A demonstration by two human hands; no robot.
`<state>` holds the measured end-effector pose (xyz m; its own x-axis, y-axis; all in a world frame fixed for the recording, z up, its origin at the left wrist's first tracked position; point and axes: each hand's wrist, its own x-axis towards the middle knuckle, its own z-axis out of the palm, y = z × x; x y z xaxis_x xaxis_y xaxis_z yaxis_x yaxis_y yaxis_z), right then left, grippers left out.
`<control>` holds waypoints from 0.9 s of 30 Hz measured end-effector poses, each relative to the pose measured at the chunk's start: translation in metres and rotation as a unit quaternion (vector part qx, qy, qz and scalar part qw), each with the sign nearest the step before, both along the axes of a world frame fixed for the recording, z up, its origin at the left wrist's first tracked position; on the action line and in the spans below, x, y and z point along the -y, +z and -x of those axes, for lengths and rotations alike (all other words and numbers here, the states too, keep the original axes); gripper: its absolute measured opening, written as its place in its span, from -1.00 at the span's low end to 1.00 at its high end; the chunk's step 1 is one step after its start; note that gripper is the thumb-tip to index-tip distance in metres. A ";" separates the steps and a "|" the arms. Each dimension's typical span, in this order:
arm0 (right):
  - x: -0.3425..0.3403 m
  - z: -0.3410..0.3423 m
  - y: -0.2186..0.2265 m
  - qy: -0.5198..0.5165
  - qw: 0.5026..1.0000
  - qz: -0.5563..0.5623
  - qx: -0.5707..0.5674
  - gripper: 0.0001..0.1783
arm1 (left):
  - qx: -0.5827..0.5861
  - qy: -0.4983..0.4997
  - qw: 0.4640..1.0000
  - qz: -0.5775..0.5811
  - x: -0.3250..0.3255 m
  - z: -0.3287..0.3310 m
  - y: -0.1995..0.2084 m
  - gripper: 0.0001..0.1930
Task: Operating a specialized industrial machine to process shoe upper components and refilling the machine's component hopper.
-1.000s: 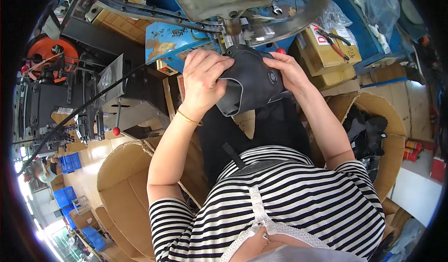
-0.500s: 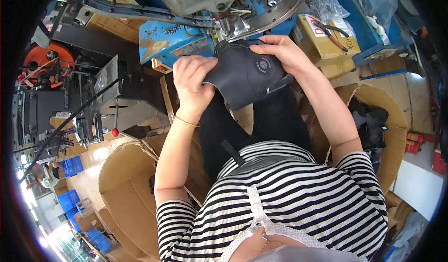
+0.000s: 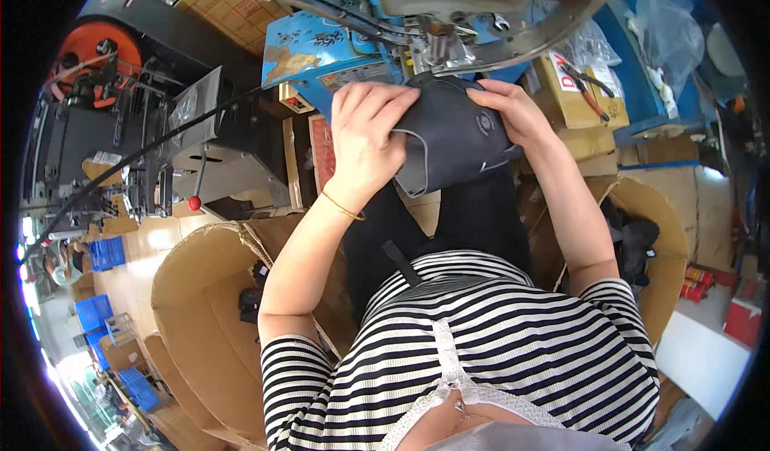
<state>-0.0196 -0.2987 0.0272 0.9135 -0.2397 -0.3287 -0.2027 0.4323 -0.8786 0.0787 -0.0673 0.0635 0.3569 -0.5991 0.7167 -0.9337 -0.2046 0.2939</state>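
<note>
A black boot upper (image 3: 457, 146) with a round emblem on its side is held above my lap, its top edge up against the metal working head (image 3: 439, 43) of a machine. My left hand (image 3: 365, 134) grips its left edge, fingers folded over and thumb hidden. On the right, my right hand (image 3: 517, 112) pinches the upper's top edge between thumb and fingers. The upper curves open on the left, showing its grey lining edge. Where it meets the machine is partly hidden.
A curved metal arm (image 3: 553, 50) arches over the work. Cutters with red handles (image 3: 589, 98) lie on a carton (image 3: 553, 90) at right. Cardboard boxes, left (image 3: 200, 290) and right (image 3: 670, 242), hold black pieces. A red-knobbed lever (image 3: 195, 203) stands left.
The whole view has shifted, so the machine and my hands appear farther right. The upper has turned in my hands; its left side now gapes and the emblem faces more to the right.
</note>
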 end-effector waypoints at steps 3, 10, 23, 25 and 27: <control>0.002 0.002 -0.008 -0.011 1.000 0.005 0.005 -0.65 | -0.040 -0.020 0.999 0.008 0.002 0.000 0.005 -0.51; -0.012 0.006 -0.015 -0.070 0.997 0.015 0.004 -0.69 | -0.035 -0.055 0.997 0.031 -0.003 -0.011 -0.007 -0.52; -0.010 0.050 0.016 0.103 0.971 0.193 0.093 -0.73 | -0.149 -0.177 0.965 -0.121 -0.056 0.023 0.009 -0.44; -0.021 0.062 0.022 0.173 0.934 0.295 0.106 -0.75 | -0.380 -0.285 0.867 -0.149 -0.079 0.030 0.005 -0.49; -0.035 0.070 0.021 0.209 0.907 0.341 0.135 -0.74 | -0.382 -0.240 0.883 -0.129 -0.080 0.032 0.002 -0.53</control>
<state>-0.0892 -0.2637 0.0485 0.9965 0.0830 0.0137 0.0377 -0.2948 -0.9548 0.0466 0.0127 0.0652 0.3380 -0.9209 0.1943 -0.4797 0.0090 0.8774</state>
